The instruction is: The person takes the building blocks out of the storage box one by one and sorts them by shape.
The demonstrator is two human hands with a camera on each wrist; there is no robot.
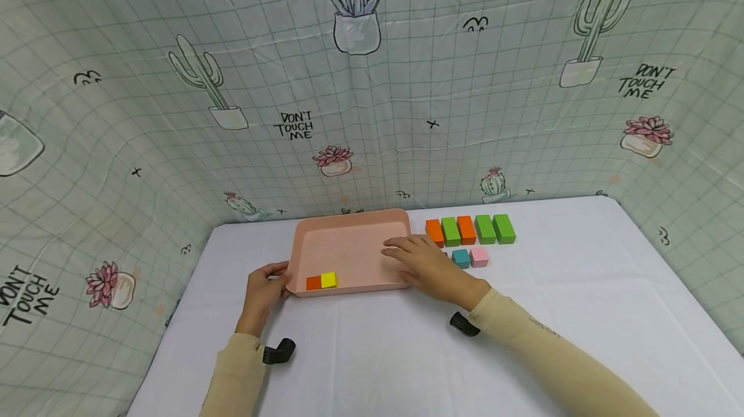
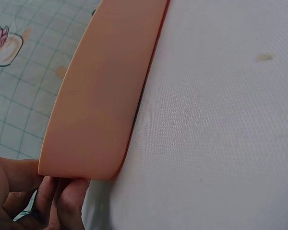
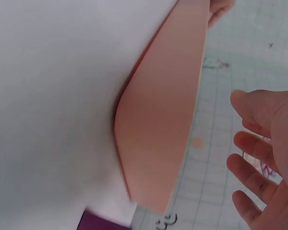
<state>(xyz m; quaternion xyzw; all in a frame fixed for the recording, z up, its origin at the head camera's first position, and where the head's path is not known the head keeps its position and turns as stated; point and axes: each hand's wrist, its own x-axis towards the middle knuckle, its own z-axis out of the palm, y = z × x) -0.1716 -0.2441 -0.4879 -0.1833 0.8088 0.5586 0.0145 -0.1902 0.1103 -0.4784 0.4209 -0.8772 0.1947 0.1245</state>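
Observation:
A shallow pink tray (image 1: 349, 252) lies on the table with an orange block (image 1: 314, 283) and a yellow block (image 1: 329, 280) side by side in its near left corner. My left hand (image 1: 264, 291) holds the tray at its left edge; in the left wrist view, curled fingers (image 2: 72, 203) touch the tray's end wall. Over the tray's right rim hovers my right hand (image 1: 433, 268), fingers spread and nothing in it. In the right wrist view that hand (image 3: 273, 143) appears apart from the tray wall (image 3: 158, 115). A purple block (image 3: 103, 221) shows at the bottom there.
Right of the tray stands a back row of orange blocks (image 1: 466, 230) and green blocks (image 1: 485, 229). Before it sit a teal block (image 1: 461, 259) and a pink block (image 1: 479, 257). A patterned cloth (image 1: 407, 81) hangs behind the white table (image 1: 372, 359).

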